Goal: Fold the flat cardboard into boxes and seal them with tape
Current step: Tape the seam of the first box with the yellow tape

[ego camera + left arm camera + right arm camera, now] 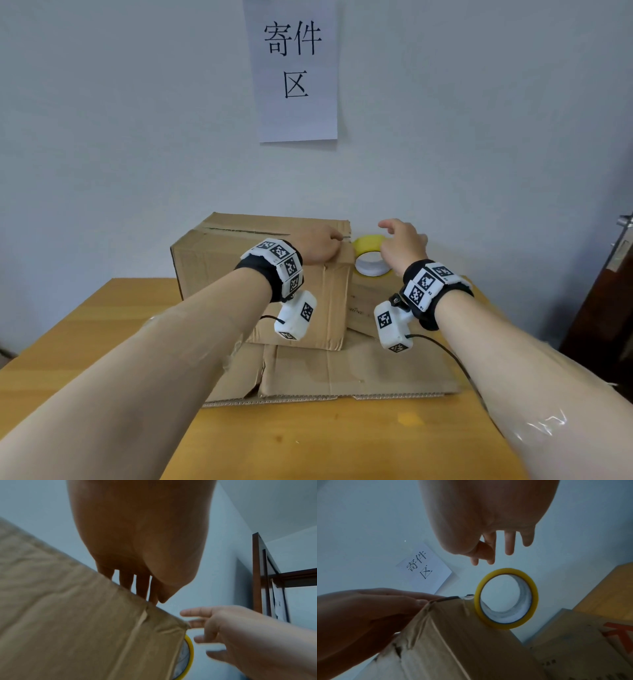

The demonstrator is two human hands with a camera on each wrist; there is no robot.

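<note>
low in the head view, flat cardboard (pixel 342 373) lies on the bench (pixel 102 325). above it, mid-frame, the folded box (pixel 260 274) stands upright, long axis running left to right, top seam (pixel 239 230) facing up. the left hand (pixel 317 246) rests on the box's upper right corner, fingers (pixel 143 586) curled over the edge, holding the flaps down. right of centre, the right hand (pixel 402 245) hovers over the yellow tape roll (pixel 371 255), fingers (pixel 509 545) spread and released, grasping nothing. the roll stands on edge just beside the box, its hole facing the camera; a clumsy grab could roll it away, and easing the left hand's pressure could let the flaps spring open.
</note>
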